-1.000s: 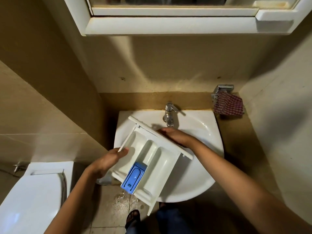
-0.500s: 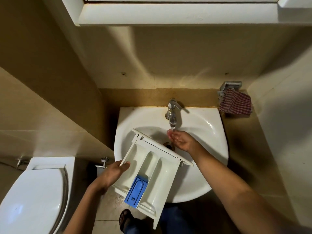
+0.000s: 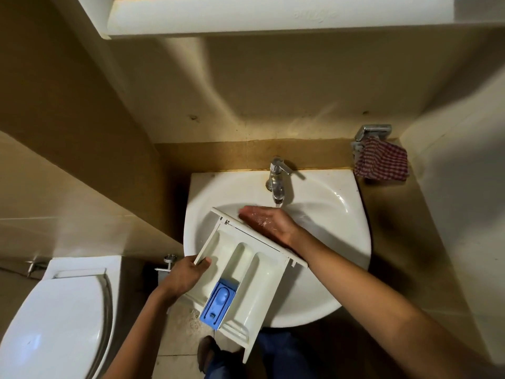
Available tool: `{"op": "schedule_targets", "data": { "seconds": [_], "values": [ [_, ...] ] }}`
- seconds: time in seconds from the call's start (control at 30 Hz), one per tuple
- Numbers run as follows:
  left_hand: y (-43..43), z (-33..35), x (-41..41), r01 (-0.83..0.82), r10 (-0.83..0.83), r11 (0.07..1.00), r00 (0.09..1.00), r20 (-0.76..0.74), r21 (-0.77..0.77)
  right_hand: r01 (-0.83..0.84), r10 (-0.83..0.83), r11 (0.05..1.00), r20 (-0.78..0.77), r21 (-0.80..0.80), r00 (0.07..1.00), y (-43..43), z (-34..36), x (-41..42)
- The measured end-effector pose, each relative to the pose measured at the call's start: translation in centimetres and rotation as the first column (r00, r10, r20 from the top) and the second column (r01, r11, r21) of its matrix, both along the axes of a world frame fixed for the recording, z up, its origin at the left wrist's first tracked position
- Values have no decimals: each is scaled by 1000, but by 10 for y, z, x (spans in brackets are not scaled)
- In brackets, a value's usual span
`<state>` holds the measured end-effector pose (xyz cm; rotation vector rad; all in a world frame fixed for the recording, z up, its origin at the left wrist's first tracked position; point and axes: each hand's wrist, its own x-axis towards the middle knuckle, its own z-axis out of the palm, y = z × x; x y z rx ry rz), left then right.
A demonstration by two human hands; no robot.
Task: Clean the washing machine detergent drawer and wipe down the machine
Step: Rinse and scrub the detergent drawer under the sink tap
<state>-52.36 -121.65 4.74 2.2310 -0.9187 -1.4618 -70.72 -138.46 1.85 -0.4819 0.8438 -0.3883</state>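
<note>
Head view, nearest first: I see a foot (image 3: 208, 351) on the tiled floor (image 3: 175, 362) straight below me, with wet speckles on the tiles just ahead of it. Above the foot hangs the near end of the white drawer (image 3: 254, 272), which is held slanting over the front left rim of the sink (image 3: 344, 242). Its front panel points toward the tap and its back end juts out past the basin. A blue insert (image 3: 218, 305) sits in the drawer's middle compartment, at the near end.

My left hand (image 3: 185, 277) grips the drawer's left wall. The thumb is hooked inside the left compartment, and the fingers (image 3: 175, 285) are wrapped underneath, mostly hidden.

To the left stands a toilet (image 3: 54, 324) with its lid down. A small chrome valve (image 3: 169, 262) sits on the wall between it and the sink.

Further on, my right hand (image 3: 269, 221) lies palm up just beyond the front panel, fingers straight and released, grasping nothing. Water glistens on the palm. The wrist crosses the panel; I cannot tell whether it touches.

The tap (image 3: 277, 181) stands at the back of the sink, with a short stream leaving its spout just above the hand. On the far right a red checked cloth (image 3: 382, 162) hangs from a chrome holder (image 3: 374, 131) on the wall. Overhead, furthest off, is the underside of a white cabinet (image 3: 273, 17).
</note>
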Motion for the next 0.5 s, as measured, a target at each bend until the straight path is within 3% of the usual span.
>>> {"op": "schedule_targets", "data": {
  "seconds": [0.03,0.1,0.17,0.23,0.37,0.5],
  "values": [
    [-1,-1,1,15,-15,1000,999,32,9,-163,150,965,-76,-207,986,8,11,5],
    [-1,-2,2,18,-19,1000,998,58,20,-428,347,797,-256,-426,902,19,30,11],
    [-1,-3,1,4,-5,1000,998,70,10,-612,462,603,-400,-512,791,22,41,14],
    [-2,-3,0,-14,15,1000,996,89,-11,-688,554,484,-419,-541,720,19,45,13],
    [-3,-2,3,3,4,998,992,127,-55,-700,626,431,-370,-569,686,14,42,2],
    [-4,1,3,50,-42,997,989,142,-53,-755,537,463,-531,-464,656,12,30,-1]
  ]
}}
